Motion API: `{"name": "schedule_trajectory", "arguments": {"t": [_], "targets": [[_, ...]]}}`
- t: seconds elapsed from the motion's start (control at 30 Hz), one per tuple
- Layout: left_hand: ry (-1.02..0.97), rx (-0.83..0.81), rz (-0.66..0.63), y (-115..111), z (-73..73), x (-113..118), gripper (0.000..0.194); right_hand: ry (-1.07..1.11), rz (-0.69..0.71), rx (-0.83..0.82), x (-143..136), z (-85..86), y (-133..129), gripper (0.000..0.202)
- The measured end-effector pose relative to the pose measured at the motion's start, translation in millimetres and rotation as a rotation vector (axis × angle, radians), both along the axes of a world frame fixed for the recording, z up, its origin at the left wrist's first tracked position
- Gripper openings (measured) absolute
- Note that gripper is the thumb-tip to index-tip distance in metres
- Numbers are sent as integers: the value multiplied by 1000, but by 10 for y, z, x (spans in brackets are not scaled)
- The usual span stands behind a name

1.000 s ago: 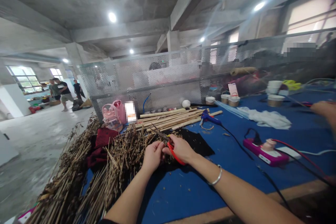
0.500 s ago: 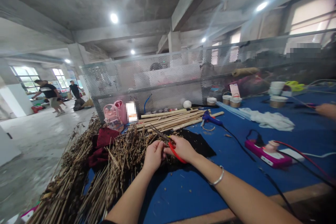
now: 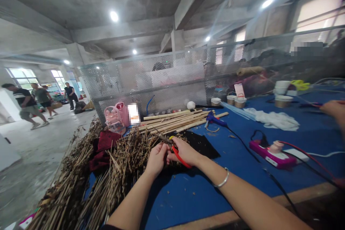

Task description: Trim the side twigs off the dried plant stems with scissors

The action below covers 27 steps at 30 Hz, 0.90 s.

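Note:
Red-handled scissors [image 3: 180, 157] are gripped in my right hand [image 3: 185, 151], their dark blades pointing up and left. My left hand [image 3: 156, 159] is closed in a pinch right beside it, the fingertips near the blades; what it pinches is too small to make out. Dried brown stems [image 3: 132, 151] lie in a heap behind and to the left of my hands, and more [image 3: 61, 183] hang along the table's left edge. Under and behind my right hand is a black cloth [image 3: 205, 145].
Wooden sticks [image 3: 172, 124] and a blue glue gun [image 3: 215, 119] lie behind my hands. A magenta power strip [image 3: 272, 154] with cords is on the right. Another person's hand [image 3: 334, 109] reaches in at right. People walk at far left.
The view has shifted slightly. The people at far left have moved left, and one more shows there. My hands have barely moved, and the scissors stay in my right hand.

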<state>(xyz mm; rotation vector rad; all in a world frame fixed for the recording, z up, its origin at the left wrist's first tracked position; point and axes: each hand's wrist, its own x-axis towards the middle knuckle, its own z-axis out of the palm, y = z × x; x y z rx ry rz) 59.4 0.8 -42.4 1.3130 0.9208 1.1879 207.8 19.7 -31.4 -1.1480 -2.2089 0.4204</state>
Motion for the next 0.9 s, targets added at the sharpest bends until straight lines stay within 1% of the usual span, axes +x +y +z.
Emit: {"name": "schedule_trajectory", "arguments": {"t": [0.1,0.23,0.43,0.57,0.73,0.8,0.9], "targets": [[2,19,-15,17,-13,-16,37,0,18,-3,-1,9,-3,39],[8,-3,-31,24,-29,-26,36,15,22,-18,-4,-5,4,38],[-30,3,-53,11,-12,-16,37,65,68,-96,-19,-17,-29,34],[-15,-4,-60,5,-6,-19,39,117,88,-139,-12,-30,-29,36],[-28,-4,-50,-10,2,-27,39,200,149,-163,-13,-71,-3,41],[-18,13,-43,-16,10,-30,38,208,131,-157,-16,-90,6,41],[-8,35,-31,-19,28,-33,38,173,43,-111,-17,-113,22,40]]}}
